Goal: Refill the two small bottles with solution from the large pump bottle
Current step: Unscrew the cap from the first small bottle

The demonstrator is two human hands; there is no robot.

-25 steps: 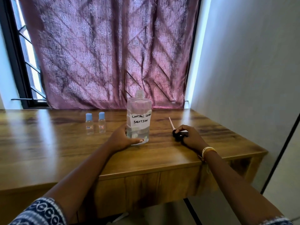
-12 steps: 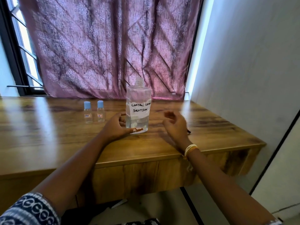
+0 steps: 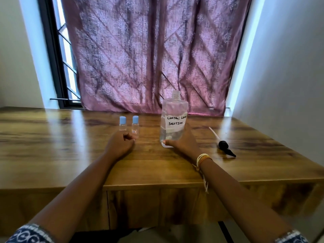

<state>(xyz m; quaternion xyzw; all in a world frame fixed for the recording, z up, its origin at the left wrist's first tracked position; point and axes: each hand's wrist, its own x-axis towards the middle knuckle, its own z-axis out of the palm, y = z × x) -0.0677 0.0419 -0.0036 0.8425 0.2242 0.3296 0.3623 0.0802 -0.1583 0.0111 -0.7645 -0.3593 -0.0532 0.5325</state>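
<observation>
Right hand (image 3: 184, 143) has moved to grip the large bottle (image 3: 173, 122); left hand (image 3: 121, 144) loosely curled near two small bottles (image 3: 129, 126).

**Backlit room, glare on the wood**

Daylight pushes through the purple curtain (image 3: 154, 55) and streams past its edges at the window (image 3: 64, 67). Pale glare streaks the glossy worktop (image 3: 52, 137). Foreground arms sit dim, sleeves soft. Wide-angle bending tilts the walls at both sides; slight blur all over.

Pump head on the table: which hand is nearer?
Right. The right hand grips the base of the large bottle, just left of the pump head. The left hand sits farther left, by the small bottles.
</observation>
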